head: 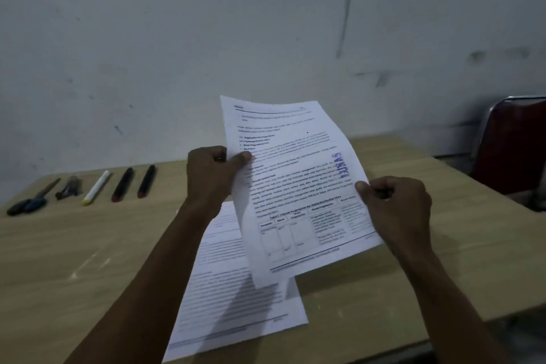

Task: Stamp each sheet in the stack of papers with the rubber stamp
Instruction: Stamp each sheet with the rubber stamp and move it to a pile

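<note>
sheet point(298, 186) (stamped) — lifted | between left hand point(211, 174) – right hand point(396, 207)

Stack of papers point(236, 298) partly hidden behind raised sheet point(295, 186), print blurred

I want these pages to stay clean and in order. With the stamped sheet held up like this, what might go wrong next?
The blue stamp mark may still be wet, and the right hand pinches the lifted sheet just below it, so fingers might smear it. The sheet already bends between the right and left hand; a tighter grip may crease it. Set down carelessly, it could shift the stack on the table.
</note>
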`<action>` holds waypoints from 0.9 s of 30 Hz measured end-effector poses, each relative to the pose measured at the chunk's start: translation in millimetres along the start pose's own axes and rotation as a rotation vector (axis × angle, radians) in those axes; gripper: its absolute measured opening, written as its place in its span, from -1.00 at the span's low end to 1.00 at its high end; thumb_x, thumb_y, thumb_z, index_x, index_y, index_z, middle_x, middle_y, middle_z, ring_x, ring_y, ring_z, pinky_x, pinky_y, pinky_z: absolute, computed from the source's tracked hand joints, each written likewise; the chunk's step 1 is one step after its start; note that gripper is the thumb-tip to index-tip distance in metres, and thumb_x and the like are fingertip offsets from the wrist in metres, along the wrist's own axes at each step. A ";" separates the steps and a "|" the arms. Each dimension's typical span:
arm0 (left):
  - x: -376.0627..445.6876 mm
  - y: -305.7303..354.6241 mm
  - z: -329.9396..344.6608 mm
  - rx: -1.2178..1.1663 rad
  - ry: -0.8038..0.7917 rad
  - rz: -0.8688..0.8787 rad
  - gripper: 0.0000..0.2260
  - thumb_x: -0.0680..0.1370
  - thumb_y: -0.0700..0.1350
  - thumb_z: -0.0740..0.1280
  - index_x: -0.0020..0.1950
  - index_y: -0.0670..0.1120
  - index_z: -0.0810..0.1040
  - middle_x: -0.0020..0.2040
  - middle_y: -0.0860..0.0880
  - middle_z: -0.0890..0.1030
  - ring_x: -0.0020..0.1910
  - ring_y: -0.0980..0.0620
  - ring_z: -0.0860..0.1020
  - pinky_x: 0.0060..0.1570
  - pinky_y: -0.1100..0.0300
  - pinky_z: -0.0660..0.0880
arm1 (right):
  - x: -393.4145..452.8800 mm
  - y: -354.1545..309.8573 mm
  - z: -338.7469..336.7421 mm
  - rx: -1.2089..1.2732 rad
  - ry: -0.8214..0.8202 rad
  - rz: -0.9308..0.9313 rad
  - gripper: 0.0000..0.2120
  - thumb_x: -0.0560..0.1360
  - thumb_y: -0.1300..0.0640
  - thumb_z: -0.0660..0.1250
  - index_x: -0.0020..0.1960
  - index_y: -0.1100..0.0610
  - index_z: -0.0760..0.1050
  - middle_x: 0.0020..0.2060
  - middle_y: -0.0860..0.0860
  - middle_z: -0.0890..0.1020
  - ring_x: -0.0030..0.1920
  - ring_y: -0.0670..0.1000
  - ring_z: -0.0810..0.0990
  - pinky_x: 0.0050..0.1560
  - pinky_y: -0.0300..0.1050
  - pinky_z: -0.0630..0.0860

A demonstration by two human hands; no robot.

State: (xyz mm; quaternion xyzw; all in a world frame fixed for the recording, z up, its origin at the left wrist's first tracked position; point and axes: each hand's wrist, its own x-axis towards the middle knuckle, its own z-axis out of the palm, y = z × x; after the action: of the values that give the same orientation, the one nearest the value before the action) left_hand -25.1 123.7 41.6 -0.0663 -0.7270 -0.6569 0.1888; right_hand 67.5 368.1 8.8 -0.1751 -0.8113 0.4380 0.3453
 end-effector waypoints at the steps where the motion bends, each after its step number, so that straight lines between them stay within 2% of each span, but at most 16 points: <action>1: 3.8 2.7 15.0 0.020 -0.018 -0.003 -0.86 0.40 -0.17 0.53 -0.26 -0.23 0.65 -0.30 -0.22 0.65 -0.36 -0.05 0.58 -0.40 0.10 0.51 | 9.9 6.5 -6.4 -0.042 0.011 0.021 -0.87 0.46 0.05 0.47 -0.11 0.11 0.69 -0.35 -0.11 0.60 -0.21 0.02 0.66 -0.15 -0.02 0.58; 3: 11.4 5.8 45.8 0.055 -0.074 -0.021 -0.87 0.41 -0.17 0.52 -0.21 -0.23 0.66 -0.25 -0.19 0.67 -0.33 -0.08 0.63 -0.37 0.03 0.58 | 30.6 22.9 -18.4 -0.123 0.021 0.078 -0.85 0.46 0.03 0.47 -0.09 0.11 0.69 -0.31 -0.06 0.61 -0.17 0.07 0.65 -0.13 -0.02 0.57; 5: 17.5 5.4 73.3 0.124 -0.147 -0.044 -0.86 0.44 -0.18 0.49 -0.21 -0.25 0.65 -0.27 -0.13 0.67 -0.37 -0.04 0.64 -0.44 0.10 0.60 | 48.9 39.9 -26.2 -0.233 0.000 0.123 -0.85 0.49 0.03 0.44 -0.05 0.11 0.68 -0.21 0.03 0.66 -0.13 0.12 0.64 -0.13 -0.02 0.55; 8: 26.9 1.8 120.5 0.243 -0.279 -0.081 -0.83 0.51 -0.22 0.38 -0.21 -0.32 0.61 -0.30 -0.15 0.62 -0.46 -0.03 0.56 -0.59 0.26 0.43 | 82.9 70.5 -36.5 -0.371 -0.038 0.213 -0.87 0.52 0.08 0.38 0.00 0.09 0.65 -0.03 0.11 0.66 -0.01 0.20 0.62 -0.09 -0.07 0.47; 12: 43.2 -12.0 170.6 0.330 -0.444 -0.198 -0.84 0.45 -0.32 0.26 -0.32 -0.23 0.53 -0.27 -0.21 0.62 -0.45 -0.10 0.56 -0.59 0.28 0.29 | 116.3 105.2 -39.1 -0.507 -0.073 0.249 -0.85 0.51 0.09 0.35 0.02 0.10 0.63 -0.03 0.12 0.65 -0.05 0.17 0.62 -0.07 -0.04 0.54; 14: 52.2 -20.0 194.7 0.386 -0.493 -0.211 -0.89 0.44 -0.32 0.27 -0.25 -0.25 0.57 -0.28 -0.19 0.62 -0.45 -0.08 0.56 -0.61 0.29 0.30 | 129.3 116.5 -39.6 -0.546 -0.087 0.260 -0.83 0.51 0.12 0.34 0.06 0.14 0.60 0.01 0.12 0.63 0.00 0.18 0.61 -0.02 -0.03 0.54; 16: 60.2 -28.7 215.2 0.430 -0.515 -0.220 -0.91 0.44 -0.31 0.30 -0.16 -0.26 0.60 -0.27 -0.17 0.63 -0.45 -0.05 0.58 -0.62 0.29 0.34 | 141.3 126.0 -38.5 -0.559 -0.107 0.276 -0.83 0.52 0.13 0.35 0.09 0.16 0.54 0.07 0.14 0.60 0.07 0.21 0.59 0.02 -0.02 0.50; 20: 80.9 -53.1 256.1 0.495 -0.533 -0.286 -0.86 0.42 -0.33 0.35 -0.04 -0.32 0.58 -0.16 -0.22 0.64 -0.42 -0.07 0.61 -0.63 0.31 0.36 | 168.5 145.3 -32.2 -0.622 -0.130 0.281 -0.83 0.53 0.13 0.34 0.08 0.17 0.50 0.07 0.16 0.58 0.05 0.20 0.59 -0.02 -0.01 0.51; 24: 102.9 -81.6 296.3 0.533 -0.521 -0.299 -0.78 0.39 -0.32 0.40 0.01 -0.32 0.54 -0.04 -0.28 0.61 -0.19 -0.23 0.64 -0.64 0.30 0.37 | 197.8 162.6 -22.3 -0.660 -0.131 0.279 -0.90 0.55 0.15 0.32 -0.02 0.15 0.43 0.03 0.15 0.56 -0.01 0.16 0.57 -0.08 -0.05 0.46; 25: 108.1 -87.1 304.6 0.555 -0.514 -0.288 -0.77 0.38 -0.31 0.41 0.01 -0.31 0.55 -0.03 -0.28 0.61 -0.16 -0.24 0.64 -0.60 0.25 0.43 | 204.7 166.7 -19.0 -0.671 -0.131 0.277 -0.89 0.55 0.15 0.33 -0.05 0.13 0.39 0.02 0.14 0.56 -0.05 0.14 0.56 -0.10 -0.06 0.46; 27: 119.4 -97.5 322.7 0.591 -0.499 -0.266 -0.77 0.36 -0.28 0.43 -0.01 -0.29 0.56 -0.02 -0.26 0.62 -0.12 -0.24 0.64 -0.39 0.10 0.57 | 219.6 176.3 -12.5 -0.704 -0.137 0.281 -0.86 0.55 0.15 0.33 -0.06 0.11 0.36 0.02 0.12 0.56 -0.06 0.11 0.55 -0.12 -0.08 0.44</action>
State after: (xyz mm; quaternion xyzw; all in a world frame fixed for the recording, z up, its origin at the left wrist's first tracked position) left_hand -229.0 409.3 -27.2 -0.0721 -0.9101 -0.4021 -0.0691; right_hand -80.7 602.1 -43.8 -0.3625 -0.9014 0.1866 0.1457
